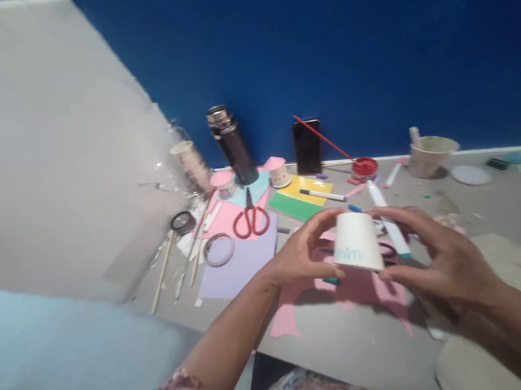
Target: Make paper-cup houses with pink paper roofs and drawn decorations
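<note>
Both my hands hold a white paper cup (356, 238) upside down over the table, with teal wavy pen marks near its rim. My left hand (308, 254) grips the cup's left side between thumb and fingers. On the other side, my right hand (437, 254) has its fingertips and thumb at the cup's right edge. A white marker (388, 216) with a teal end slants across the right fingers and appears to be held by them. Below the cup lie cut pieces of pink paper (284, 315). Dark scissor handles (388, 252) show partly behind the cup.
Red-handled scissors (251, 220) and a tape roll (218, 249) lie on lilac paper (234, 273). Two small decorated cups with pink tops stand near a dark flask (234, 146). A phone (308, 146) leans on the blue wall; a red pot (365, 168) and a larger cup (430, 157) stand at right.
</note>
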A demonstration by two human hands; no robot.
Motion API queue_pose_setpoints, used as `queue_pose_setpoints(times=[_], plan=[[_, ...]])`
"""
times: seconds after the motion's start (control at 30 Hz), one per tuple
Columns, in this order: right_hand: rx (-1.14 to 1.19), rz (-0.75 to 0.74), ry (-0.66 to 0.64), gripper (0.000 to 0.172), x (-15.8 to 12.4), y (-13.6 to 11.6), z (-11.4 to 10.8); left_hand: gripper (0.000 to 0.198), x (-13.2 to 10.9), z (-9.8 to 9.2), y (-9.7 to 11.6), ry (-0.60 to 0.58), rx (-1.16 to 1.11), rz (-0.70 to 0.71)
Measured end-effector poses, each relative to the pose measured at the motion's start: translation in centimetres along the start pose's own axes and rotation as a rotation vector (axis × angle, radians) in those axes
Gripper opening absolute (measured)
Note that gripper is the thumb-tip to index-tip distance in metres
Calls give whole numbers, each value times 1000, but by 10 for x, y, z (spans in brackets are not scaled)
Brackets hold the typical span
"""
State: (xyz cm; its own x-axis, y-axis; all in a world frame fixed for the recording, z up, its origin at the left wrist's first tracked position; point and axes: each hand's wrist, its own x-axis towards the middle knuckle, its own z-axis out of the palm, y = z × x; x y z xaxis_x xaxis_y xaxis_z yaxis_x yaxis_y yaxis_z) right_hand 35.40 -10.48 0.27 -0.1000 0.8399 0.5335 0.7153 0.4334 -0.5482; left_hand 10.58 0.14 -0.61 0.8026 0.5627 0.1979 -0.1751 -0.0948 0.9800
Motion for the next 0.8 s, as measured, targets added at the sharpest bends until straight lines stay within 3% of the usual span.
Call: queue_pose_setpoints(times=[0.07, 0.13, 0.27, 0.37, 0.47, 0.57, 0.7, 0.8], plan=[[-43, -23, 27, 60, -3, 5, 2, 106, -2, 0, 6, 6, 53, -1], [-60, -29, 18, 55, -4, 11, 6, 104, -4, -1, 11, 3, 161, -25], [-50, -34, 28, 60, -2, 12, 11, 94, -5, -4, 14, 23, 326, -25], [-11, 53, 26, 65, 3, 2, 4, 90, -5, -8, 9, 120, 347, -8], [57, 176, 208, 42, 10, -8, -9, 84, -3, -13, 3, 223, 370, 5], [234, 269, 360, 22, 10, -12, -15, 80, -2, -12, 1, 255, 448, 17], [605, 389, 413, 29, -1, -10, -4, 80, -1, -2, 2, 247, 573, 10], [643, 439, 391, 26, -11, -13, 6, 79, 0, 6, 2, 229, 605, 19]])
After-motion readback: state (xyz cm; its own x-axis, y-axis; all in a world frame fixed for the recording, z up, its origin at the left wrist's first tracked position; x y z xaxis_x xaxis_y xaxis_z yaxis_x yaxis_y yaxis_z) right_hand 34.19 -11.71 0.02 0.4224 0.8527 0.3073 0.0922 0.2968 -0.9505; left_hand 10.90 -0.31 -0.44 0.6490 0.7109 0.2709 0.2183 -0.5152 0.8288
